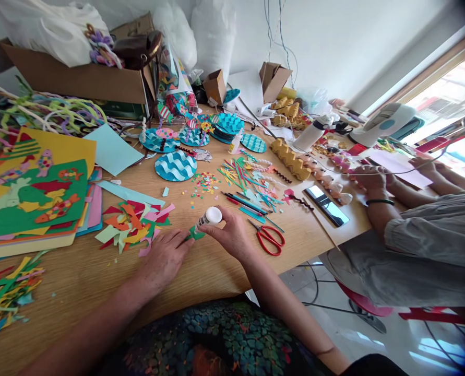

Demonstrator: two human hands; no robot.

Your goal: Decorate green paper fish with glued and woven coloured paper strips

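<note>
My right hand (231, 233) is closed around a white glue bottle (209, 217), tipped nozzle-down onto a small green paper piece (195, 234) on the wooden table (79, 271). My left hand (165, 256) lies flat on the table, fingertips pressing the left edge of that green piece. A pile of coloured paper scraps (132, 224) lies just left of my left hand. Red-handled scissors (269, 237) rest to the right of my right hand.
Round blue wavy paper plates (175, 165) and coloured strips (248, 185) lie farther back. Stacked coloured sheets (36, 198) sit at the left, cardboard boxes (75, 78) behind. A phone (326, 204) lies at right, where another person's hands (373, 177) work on small items.
</note>
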